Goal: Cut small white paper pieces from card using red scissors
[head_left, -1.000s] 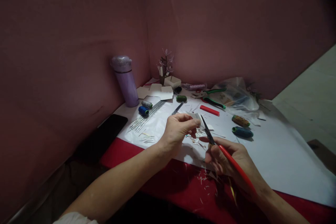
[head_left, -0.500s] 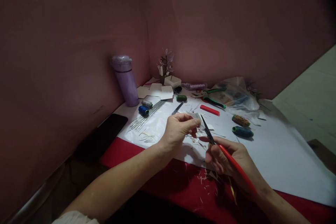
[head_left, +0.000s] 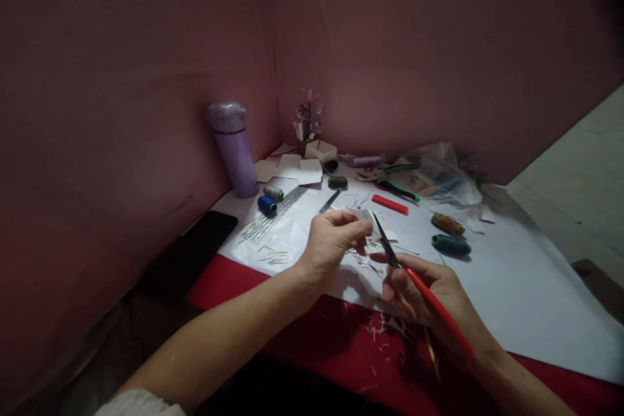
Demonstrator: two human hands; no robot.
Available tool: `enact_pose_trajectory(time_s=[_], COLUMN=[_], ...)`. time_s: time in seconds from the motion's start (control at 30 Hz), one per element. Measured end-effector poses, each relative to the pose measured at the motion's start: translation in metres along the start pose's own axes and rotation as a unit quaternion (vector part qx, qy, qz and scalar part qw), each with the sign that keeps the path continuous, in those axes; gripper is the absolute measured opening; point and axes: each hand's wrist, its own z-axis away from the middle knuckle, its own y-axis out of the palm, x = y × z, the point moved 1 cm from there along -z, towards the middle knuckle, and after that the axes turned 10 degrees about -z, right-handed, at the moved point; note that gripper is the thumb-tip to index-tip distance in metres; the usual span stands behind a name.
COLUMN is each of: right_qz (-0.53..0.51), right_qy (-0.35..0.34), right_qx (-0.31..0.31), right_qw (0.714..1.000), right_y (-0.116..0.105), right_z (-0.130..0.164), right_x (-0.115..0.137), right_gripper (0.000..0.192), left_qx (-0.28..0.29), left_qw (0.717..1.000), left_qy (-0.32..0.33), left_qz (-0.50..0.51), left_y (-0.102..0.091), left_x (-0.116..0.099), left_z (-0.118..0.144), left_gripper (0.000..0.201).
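My left hand (head_left: 330, 239) is closed in a pinch around a small pale piece of card (head_left: 364, 215), whose upper edge shows above the fingers. In my right hand (head_left: 441, 283) lies a pair of scissors (head_left: 425, 289) with red handles, the dark blades pointing up and away beside the card. Blades and card look very close; whether they touch I cannot tell. Beneath both hands, small paper scraps (head_left: 363, 260) are strewn over the white sheet (head_left: 517, 286), and thin clippings (head_left: 377, 331) lie on the red cloth (head_left: 312, 338) at the near edge.
At the left stand a purple bottle (head_left: 236, 156) and thread spools (head_left: 266, 204) beside thin wires (head_left: 273, 216). Farther back are white cards (head_left: 309, 171), a green spool (head_left: 337, 182), a red bar (head_left: 390, 204), pliers (head_left: 398, 191) and a plastic bag (head_left: 441, 175). Two spools (head_left: 451, 245) lie right.
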Motion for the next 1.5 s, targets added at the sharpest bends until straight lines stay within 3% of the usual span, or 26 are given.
enact_pose_trajectory(time_s=[1.2, 1.5], right_qz=[-0.009, -0.024], right_qy=[0.001, 0.009], right_qx=[-0.007, -0.052], right_qw=[1.0, 0.998], right_y=[-0.0005, 0.0055], right_z=[0.0002, 0.0004], right_x=[-0.0016, 0.0023], right_gripper=[0.045, 0.043], left_qx=[0.002, -0.005], left_qw=[1.0, 1.0], left_qy=[0.003, 0.007], left_qz=[-0.004, -0.007], left_y=[-0.0008, -0.0011], left_x=[0.0001, -0.0016], left_z=[0.0006, 0.0002], left_gripper=[0.021, 0.021])
